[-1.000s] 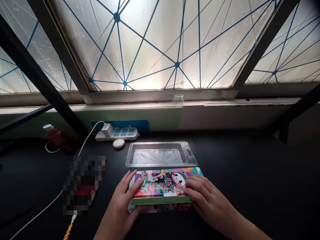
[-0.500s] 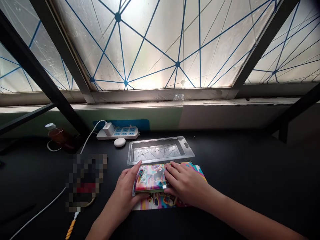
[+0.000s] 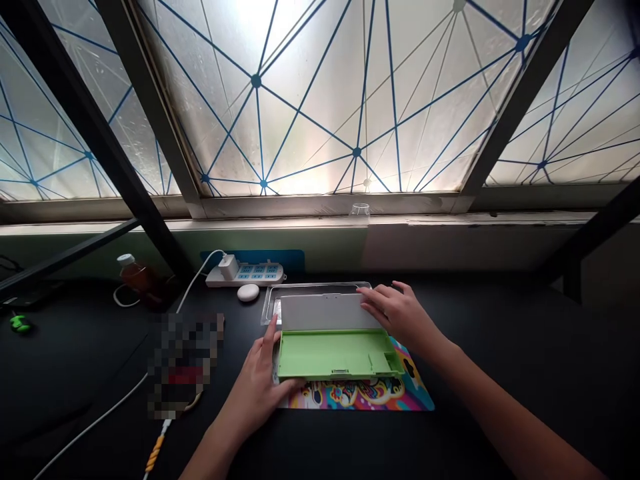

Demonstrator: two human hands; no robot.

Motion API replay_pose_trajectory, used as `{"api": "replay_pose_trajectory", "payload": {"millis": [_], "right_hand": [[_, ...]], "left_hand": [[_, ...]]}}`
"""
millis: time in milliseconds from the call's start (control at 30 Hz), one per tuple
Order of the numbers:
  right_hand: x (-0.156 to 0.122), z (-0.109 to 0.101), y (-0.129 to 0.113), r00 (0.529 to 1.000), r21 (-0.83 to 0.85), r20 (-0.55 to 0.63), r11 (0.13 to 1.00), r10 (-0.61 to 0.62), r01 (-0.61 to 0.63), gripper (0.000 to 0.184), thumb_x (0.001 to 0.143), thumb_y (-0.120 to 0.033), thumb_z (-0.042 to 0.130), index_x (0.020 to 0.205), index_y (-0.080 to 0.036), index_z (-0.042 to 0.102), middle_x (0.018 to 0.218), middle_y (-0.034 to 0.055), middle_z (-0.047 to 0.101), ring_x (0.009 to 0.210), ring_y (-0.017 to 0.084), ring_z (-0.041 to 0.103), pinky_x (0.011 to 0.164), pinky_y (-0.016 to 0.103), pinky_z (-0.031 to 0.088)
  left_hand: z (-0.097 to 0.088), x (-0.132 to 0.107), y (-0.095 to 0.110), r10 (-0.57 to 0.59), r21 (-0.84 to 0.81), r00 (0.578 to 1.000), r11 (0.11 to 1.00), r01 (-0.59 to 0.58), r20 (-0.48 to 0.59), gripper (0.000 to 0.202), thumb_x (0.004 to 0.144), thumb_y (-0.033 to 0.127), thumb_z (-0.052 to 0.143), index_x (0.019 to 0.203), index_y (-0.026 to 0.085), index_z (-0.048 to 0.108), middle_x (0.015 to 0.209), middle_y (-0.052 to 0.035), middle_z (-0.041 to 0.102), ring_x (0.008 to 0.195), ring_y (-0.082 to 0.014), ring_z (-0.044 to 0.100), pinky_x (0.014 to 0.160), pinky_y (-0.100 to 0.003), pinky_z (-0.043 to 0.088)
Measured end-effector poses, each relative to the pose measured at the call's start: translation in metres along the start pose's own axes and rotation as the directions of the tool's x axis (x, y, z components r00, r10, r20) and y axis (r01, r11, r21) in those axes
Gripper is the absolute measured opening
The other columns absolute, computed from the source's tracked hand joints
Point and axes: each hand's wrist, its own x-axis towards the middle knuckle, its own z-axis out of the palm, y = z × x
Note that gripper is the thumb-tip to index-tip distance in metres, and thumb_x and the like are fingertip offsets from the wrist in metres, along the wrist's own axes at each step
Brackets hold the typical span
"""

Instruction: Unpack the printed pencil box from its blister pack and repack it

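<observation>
Head camera: I see the green case (image 3: pixel 336 355) lying open near the front edge of the black desk (image 3: pixel 525 333), about mid-width, resting on a colourful printed card (image 3: pixel 360 395) that shows below and to its right. Its pale lid (image 3: pixel 323 312) stands raised toward the window. The left hand (image 3: pixel 257 387) grips the case's left end, thumb up along the side. The right hand (image 3: pixel 400 317) holds the lid's upper right corner, fingers laid over its edge. A clear plastic tray (image 3: pixel 269 305) lies just behind the lid, mostly hidden. Toward the back edge lie a white power strip (image 3: pixel 250 273) and a small white oval object (image 3: pixel 249 293). A bottle (image 3: pixel 134 275) stands at back left.
</observation>
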Motion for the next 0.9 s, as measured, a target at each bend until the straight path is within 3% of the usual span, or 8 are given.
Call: {"api": "replay_pose_trajectory", "payload": {"millis": [67,167,333,433,600,733,900], "right_hand": [[-0.005,-0.004,0.002,0.998,0.079,0.063,0.997,-0.027,0.022,0.038,0.105,-0.039,0.047,0.135,-0.020,0.061,0.111,0.0100,0.074,0.095,0.023,0.070,0.094,0.042,0.047],[-0.007,-0.019,-0.001,0.987,0.172,0.147,0.984,-0.059,0.033,0.044,0.100,-0.044,0.056,0.137,-0.020,0.060,0.119,0.0116,0.073,0.104,0.025,0.069,0.088,0.040,0.052],[-0.008,-0.034,-0.018,0.972,0.243,0.197,0.967,-0.125,0.075,0.046,0.095,-0.046,0.066,0.134,-0.022,0.064,0.118,0.0100,0.075,0.105,0.027,0.068,0.090,0.043,0.053],[-0.011,-0.027,-0.037,0.947,0.241,0.242,0.959,-0.209,0.150,0.047,0.090,-0.051,0.070,0.128,-0.023,0.068,0.116,0.0095,0.075,0.102,0.027,0.068,0.087,0.043,0.053],[-0.014,-0.009,-0.061,0.932,0.144,0.254,0.963,-0.259,0.229,0.069,0.085,-0.057,0.073,0.135,-0.011,0.061,0.120,0.0164,0.071,0.105,0.033,0.065,0.087,0.047,0.053],[-0.014,-0.006,-0.060,0.943,0.183,0.204,0.956,-0.263,0.228,0.057,0.089,-0.056,0.068,0.128,-0.013,0.065,0.117,0.0134,0.073,0.102,0.030,0.066,0.087,0.044,0.052],[-0.012,-0.007,-0.058,0.963,0.190,0.107,0.956,-0.248,0.225,0.029,0.102,-0.041,0.055,0.110,-0.017,0.070,0.101,0.0090,0.077,0.090,0.023,0.069,0.082,0.037,0.049]], "left_hand": [[0.000,-0.001,-0.001,-0.003,0.004,1.000,1.000,0.003,-0.005,0.104,0.089,0.045,0.068,0.161,0.039,-0.007,0.151,-0.0114,0.045,0.142,-0.0337,0.042,0.114,-0.052,0.034],[0.001,-0.001,-0.003,0.004,0.010,1.000,1.000,-0.003,-0.023,0.092,0.094,0.049,0.061,0.162,0.036,0.002,0.150,-0.0132,0.046,0.143,-0.0343,0.041,0.114,-0.052,0.034],[0.003,0.004,-0.002,0.007,0.034,0.994,0.999,-0.003,-0.113,0.065,0.098,0.058,0.050,0.153,0.026,0.035,0.138,-0.0144,0.054,0.133,-0.0328,0.051,0.111,-0.052,0.039],[0.004,0.005,0.000,0.028,0.072,0.991,0.997,-0.019,-0.133,0.054,0.097,0.060,0.050,0.139,0.025,0.049,0.131,-0.0122,0.058,0.125,-0.0319,0.055,0.107,-0.052,0.043],[0.004,0.004,0.000,0.082,0.096,0.986,0.993,-0.068,-0.143,0.052,0.097,0.058,0.052,0.136,0.024,0.050,0.133,-0.0119,0.057,0.126,-0.0317,0.054,0.107,-0.052,0.044],[0.004,0.006,-0.001,0.163,0.104,0.971,0.984,-0.147,-0.173,0.046,0.095,0.056,0.056,0.126,0.022,0.055,0.144,-0.0137,0.051,0.134,-0.0337,0.047,0.111,-0.055,0.040],[0.002,0.008,0.006,0.199,0.123,0.958,0.977,-0.176,-0.206,0.044,0.095,0.057,0.055,0.119,0.020,0.058,0.117,-0.0107,0.063,0.113,-0.0302,0.058,0.099,-0.049,0.049]]}}
